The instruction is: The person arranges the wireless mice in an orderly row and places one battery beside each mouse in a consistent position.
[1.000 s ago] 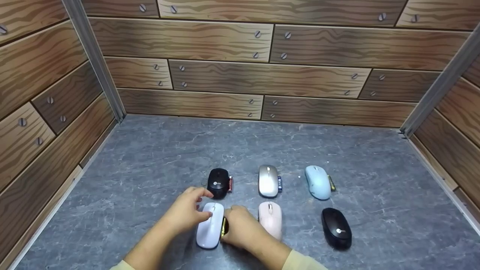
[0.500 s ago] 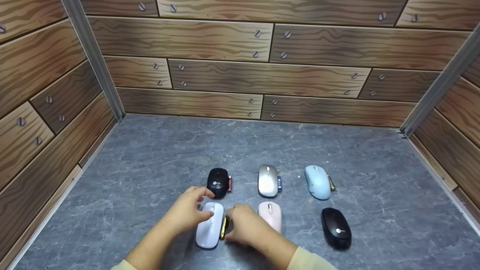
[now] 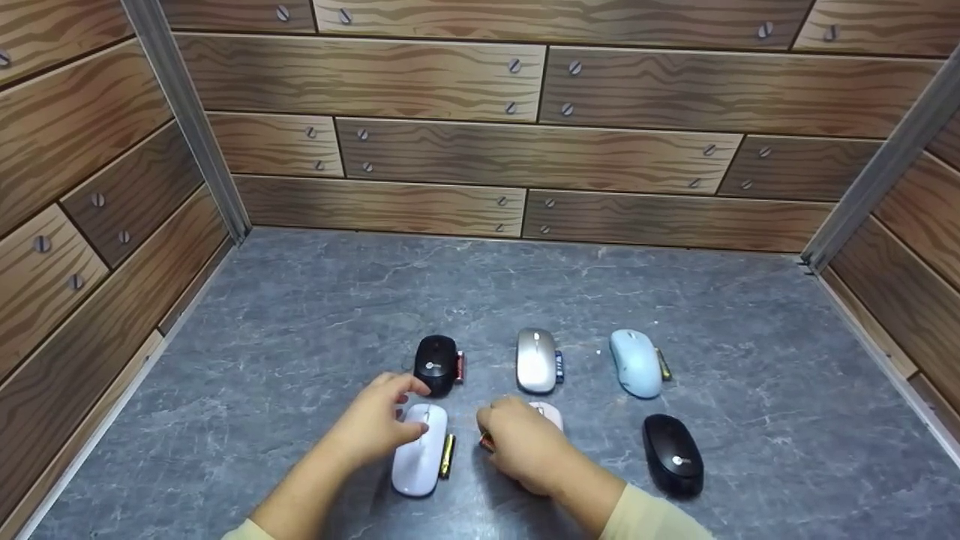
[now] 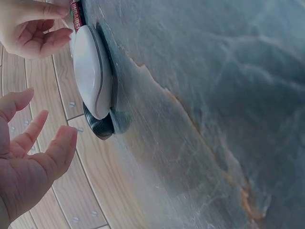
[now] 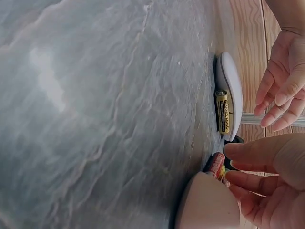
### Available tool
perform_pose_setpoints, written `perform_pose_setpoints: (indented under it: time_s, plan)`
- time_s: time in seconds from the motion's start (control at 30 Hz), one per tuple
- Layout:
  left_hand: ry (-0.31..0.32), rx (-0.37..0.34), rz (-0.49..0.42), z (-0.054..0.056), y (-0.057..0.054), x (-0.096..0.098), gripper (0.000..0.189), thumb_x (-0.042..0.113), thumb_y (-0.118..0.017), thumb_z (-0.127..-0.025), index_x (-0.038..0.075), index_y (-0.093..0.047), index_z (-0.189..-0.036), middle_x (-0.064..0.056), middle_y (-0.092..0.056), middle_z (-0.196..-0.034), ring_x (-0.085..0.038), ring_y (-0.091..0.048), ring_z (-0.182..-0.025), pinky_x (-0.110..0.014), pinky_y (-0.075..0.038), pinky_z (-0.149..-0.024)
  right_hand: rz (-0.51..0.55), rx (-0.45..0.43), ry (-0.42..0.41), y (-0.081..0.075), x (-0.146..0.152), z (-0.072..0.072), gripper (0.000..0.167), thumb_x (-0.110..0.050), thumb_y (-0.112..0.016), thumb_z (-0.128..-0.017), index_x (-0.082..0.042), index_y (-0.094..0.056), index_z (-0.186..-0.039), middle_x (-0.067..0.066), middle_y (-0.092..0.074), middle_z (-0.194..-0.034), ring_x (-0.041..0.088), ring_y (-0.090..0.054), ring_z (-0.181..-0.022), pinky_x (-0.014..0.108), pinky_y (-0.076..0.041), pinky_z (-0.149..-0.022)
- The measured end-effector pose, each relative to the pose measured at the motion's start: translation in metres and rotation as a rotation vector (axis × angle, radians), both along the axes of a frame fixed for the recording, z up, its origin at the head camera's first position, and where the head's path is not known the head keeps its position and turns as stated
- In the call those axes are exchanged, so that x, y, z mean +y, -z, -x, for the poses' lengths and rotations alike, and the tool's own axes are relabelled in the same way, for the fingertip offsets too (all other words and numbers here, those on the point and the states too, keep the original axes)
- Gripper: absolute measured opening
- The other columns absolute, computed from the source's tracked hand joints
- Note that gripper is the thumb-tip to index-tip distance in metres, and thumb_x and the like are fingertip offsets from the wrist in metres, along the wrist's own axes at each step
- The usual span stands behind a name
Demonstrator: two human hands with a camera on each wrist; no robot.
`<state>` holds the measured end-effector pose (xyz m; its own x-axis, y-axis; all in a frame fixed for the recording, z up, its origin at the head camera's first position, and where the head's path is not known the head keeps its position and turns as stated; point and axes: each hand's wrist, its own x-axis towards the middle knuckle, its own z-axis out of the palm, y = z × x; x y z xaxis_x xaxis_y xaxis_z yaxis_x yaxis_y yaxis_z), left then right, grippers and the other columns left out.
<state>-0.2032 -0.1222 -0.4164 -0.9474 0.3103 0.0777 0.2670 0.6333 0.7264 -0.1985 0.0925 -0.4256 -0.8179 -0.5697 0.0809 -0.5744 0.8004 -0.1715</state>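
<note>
My left hand (image 3: 379, 424) hovers with its fingers spread and curved beside the white computer mouse (image 3: 418, 454), holding nothing. In the left wrist view, a gap shows between that hand and the mouse. A gold-and-black battery (image 5: 222, 112) lies along the white mouse's right side. My right hand (image 3: 521, 442) is over the left part of the pink mouse (image 5: 207, 205), mostly hiding it in the head view. Its thumb and fingers pinch a red battery (image 5: 217, 163) low over the table, with a bit of yellow showing beside it.
Behind stand a black mouse (image 3: 435, 365) with red batteries (image 3: 460, 367), a silver mouse (image 3: 535, 360) with blue batteries (image 3: 559, 367), and a light-blue mouse (image 3: 635, 364) with a gold-and-black battery (image 3: 664, 365). Another black mouse (image 3: 673, 455) sits at right. Wood-patterned walls (image 3: 375, 150) enclose the table.
My right hand has moved away from the gold-and-black battery, rightward toward the pink mouse. That battery is now fully uncovered, and red shows at the right fingers. My left hand stays in place.
</note>
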Motion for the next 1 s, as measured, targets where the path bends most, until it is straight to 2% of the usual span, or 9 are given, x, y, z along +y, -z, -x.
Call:
perform_pose_setpoints:
  time_s: [0.13,0.3,0.4,0.6,0.8,0.9,1.0]
  plan:
    - [-0.002,-0.014,-0.009,0.0,-0.001,0.0,0.035,0.009,-0.074,-0.071,0.008,-0.06,-0.103,-0.013,-0.053,-0.108,-0.035,-0.054,-0.101,-0.041,-0.05,-0.08,-0.021,0.044,0.001,0.003,0.001,-0.002,0.022,-0.014,-0.07,-0.071,-0.017,-0.05,-0.062,-0.004,-0.047,-0.06,0.019,-0.051,-0.063,0.033,-0.042,-0.055]
    - [-0.007,-0.026,-0.015,-0.001,-0.001,0.002,0.034,0.01,-0.074,-0.072,0.01,-0.06,-0.103,-0.012,-0.053,-0.108,-0.034,-0.054,-0.102,-0.04,-0.051,-0.081,-0.044,0.073,0.029,0.008,-0.004,-0.004,0.021,-0.015,-0.072,-0.068,-0.016,-0.051,-0.065,-0.002,-0.053,-0.059,0.021,-0.054,-0.062,0.034,-0.044,-0.054]
    - [-0.004,-0.02,-0.024,-0.001,-0.001,0.002,0.034,0.009,-0.074,-0.072,0.01,-0.06,-0.102,-0.013,-0.053,-0.108,-0.035,-0.054,-0.101,-0.039,-0.051,-0.08,-0.037,0.084,0.032,0.01,-0.007,-0.005,0.021,-0.017,-0.071,-0.07,-0.015,-0.051,-0.069,0.0,-0.055,-0.059,0.023,-0.056,-0.06,0.036,-0.043,-0.051]
    - [0.002,-0.018,-0.033,-0.001,-0.001,0.003,0.033,0.01,-0.074,-0.072,0.009,-0.06,-0.102,-0.013,-0.053,-0.109,-0.035,-0.055,-0.101,-0.04,-0.051,-0.081,-0.018,0.032,0.021,0.009,-0.007,-0.005,0.023,-0.019,-0.072,-0.069,-0.015,-0.05,-0.072,-0.001,-0.053,-0.059,0.024,-0.056,-0.058,0.036,-0.043,-0.05]
    - [-0.002,-0.031,-0.035,0.0,-0.002,0.004,0.034,0.009,-0.074,-0.072,0.009,-0.06,-0.103,-0.013,-0.053,-0.109,-0.035,-0.054,-0.102,-0.041,-0.05,-0.081,-0.056,-0.052,-0.052,0.005,-0.004,-0.006,0.03,-0.013,-0.076,-0.057,-0.017,-0.048,-0.067,-0.006,-0.046,-0.058,0.016,-0.051,-0.056,0.03,-0.043,-0.052]
    - [0.0,-0.034,-0.035,0.0,-0.002,0.004,0.034,0.009,-0.074,-0.072,0.008,-0.06,-0.103,-0.013,-0.053,-0.109,-0.035,-0.054,-0.102,-0.041,-0.051,-0.081,-0.07,-0.045,-0.117,0.005,-0.005,-0.007,0.027,-0.008,-0.073,-0.058,-0.017,-0.049,-0.067,-0.007,-0.045,-0.057,0.014,-0.049,-0.056,0.027,-0.04,-0.051]
    - [0.006,-0.027,-0.042,0.0,-0.001,0.005,0.034,0.008,-0.074,-0.071,0.008,-0.06,-0.102,-0.013,-0.053,-0.108,-0.036,-0.054,-0.101,-0.042,-0.05,-0.081,-0.074,-0.033,-0.143,0.007,-0.006,-0.008,0.023,-0.007,-0.069,-0.061,-0.016,-0.049,-0.067,-0.006,-0.046,-0.057,0.015,-0.05,-0.056,0.026,-0.04,-0.05]
